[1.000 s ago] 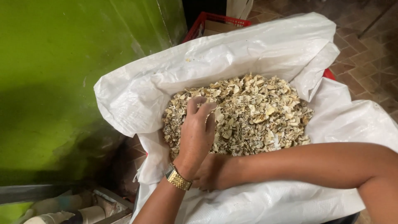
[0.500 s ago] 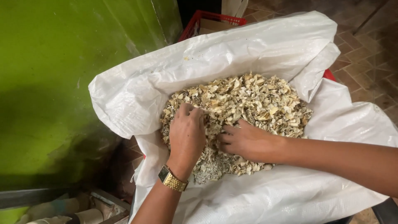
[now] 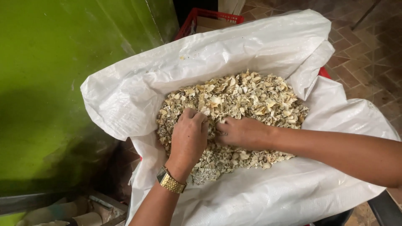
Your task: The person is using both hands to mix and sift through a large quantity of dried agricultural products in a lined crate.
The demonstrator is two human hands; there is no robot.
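Observation:
A large white woven sack [image 3: 234, 50] lies open with its mouth rolled back, filled with pale beige dried chips [image 3: 251, 96]. My left hand [image 3: 188, 138], with a gold wristwatch [image 3: 171, 181] on the wrist, presses palm-down into the pile, fingers curled among the pieces. My right hand [image 3: 240, 132] comes in from the right and digs into the chips right beside it, the fingertips of both hands nearly touching. Both sets of fingertips are partly buried.
A green painted wall [image 3: 50, 83] stands close on the left. A red plastic crate [image 3: 205, 19] sits behind the sack. Brick paving [image 3: 368, 46] shows at the upper right. Pale rolled objects [image 3: 63, 215] lie in a box at the bottom left.
My right hand came out from under my left forearm and moved onto the pile beside the left hand. Both hands have sunk deeper into the chips.

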